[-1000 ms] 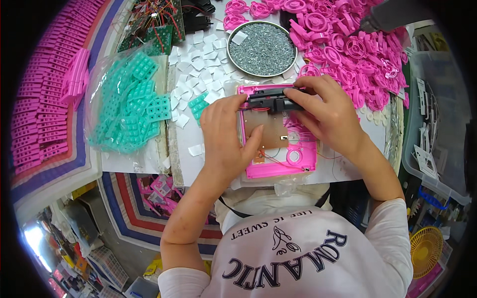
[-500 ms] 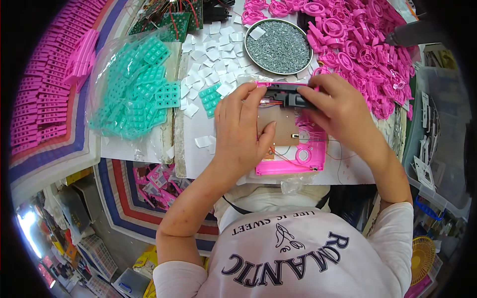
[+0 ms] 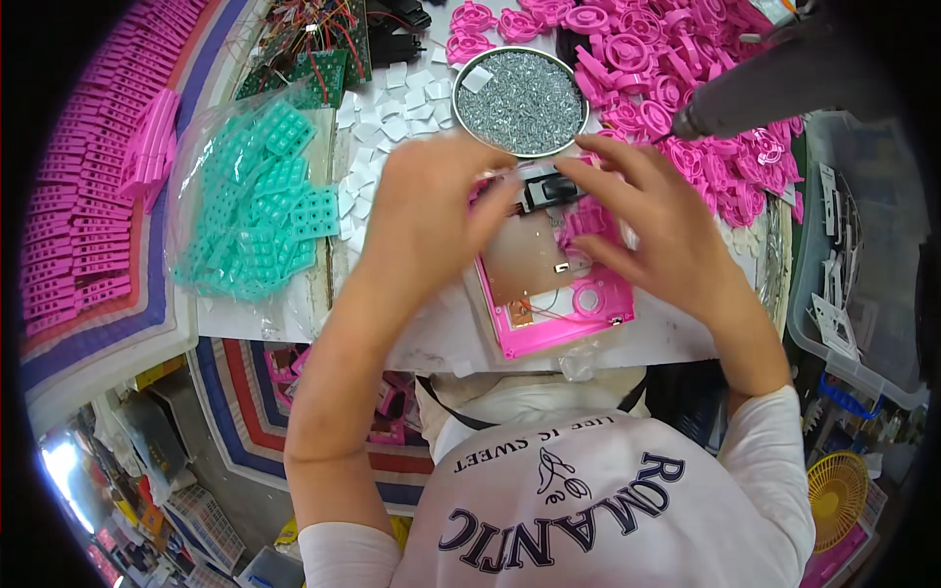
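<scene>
On the work surface in front of me lies a bright pink plastic casing point(image 3: 554, 338), tilted slightly. Inside it are a brown circuit board point(image 3: 520, 269), thin wires and a black part point(image 3: 551, 192) at the far end. My left hand point(image 3: 421, 211) is over the casing's far left corner, close to the dish; motion smears its fingers, and whether they hold anything is unclear. My right hand point(image 3: 662, 230) is at the casing's right side with thumb and fingers apart. Its fingertips are near the black part; I cannot tell whether they touch it.
Just beyond the casing stands a round dish point(image 3: 586, 122) of small silver screws. White square pieces point(image 3: 397, 108) are scattered left of it. Pink ring-shaped parts point(image 3: 637, 59) are heaped at far right, under a grey tool point(image 3: 755, 93). A bag of teal button pads point(image 3: 260, 206) lies left.
My left hand has lifted off the casing's left side and moved left and away from me. The right hand's fingers have spread from the black part. The casing has turned slightly.
</scene>
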A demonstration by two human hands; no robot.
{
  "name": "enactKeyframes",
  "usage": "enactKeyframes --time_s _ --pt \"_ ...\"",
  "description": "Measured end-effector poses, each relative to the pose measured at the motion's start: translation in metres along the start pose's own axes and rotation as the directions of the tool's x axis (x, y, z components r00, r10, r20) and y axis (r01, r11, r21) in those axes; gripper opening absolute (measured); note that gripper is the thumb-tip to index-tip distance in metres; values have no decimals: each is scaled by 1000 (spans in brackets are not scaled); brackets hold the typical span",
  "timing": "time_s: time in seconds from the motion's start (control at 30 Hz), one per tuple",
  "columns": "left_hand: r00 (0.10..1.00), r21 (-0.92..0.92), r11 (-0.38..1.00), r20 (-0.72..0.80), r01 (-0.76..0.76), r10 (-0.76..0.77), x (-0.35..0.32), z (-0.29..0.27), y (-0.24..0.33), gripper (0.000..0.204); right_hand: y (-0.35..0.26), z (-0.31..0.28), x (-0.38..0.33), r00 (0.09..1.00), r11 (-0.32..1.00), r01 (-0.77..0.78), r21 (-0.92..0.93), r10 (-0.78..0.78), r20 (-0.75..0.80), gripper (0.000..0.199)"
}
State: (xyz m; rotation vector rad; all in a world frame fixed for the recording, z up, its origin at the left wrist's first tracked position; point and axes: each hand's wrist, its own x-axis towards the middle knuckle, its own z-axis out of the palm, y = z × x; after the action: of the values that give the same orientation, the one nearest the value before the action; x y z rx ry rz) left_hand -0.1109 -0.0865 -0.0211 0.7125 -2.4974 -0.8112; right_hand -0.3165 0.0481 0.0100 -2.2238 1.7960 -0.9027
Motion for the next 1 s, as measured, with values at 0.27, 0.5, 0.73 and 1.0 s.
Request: enactKeyframes --time_s 0.27,0.5,0.73,1.0 --pt "964 401 877 131 -266 232 101 46 -43 12 34 -79 15 616 680 523 513 114 -779 40" --pt "992 403 906 62 -129 113 101 44 -54 27 18 -51 78 966 348 204 915 81 -246 58" --pt "990 -126 982 15 -138 141 35 4 13 19 18 -42 46 952 560 -71 825 285 -111 42" --pt "943 73 955 -150 -289 297 -16 31 40 15 -16 -47 31 986 273 158 949 7 -166 31"
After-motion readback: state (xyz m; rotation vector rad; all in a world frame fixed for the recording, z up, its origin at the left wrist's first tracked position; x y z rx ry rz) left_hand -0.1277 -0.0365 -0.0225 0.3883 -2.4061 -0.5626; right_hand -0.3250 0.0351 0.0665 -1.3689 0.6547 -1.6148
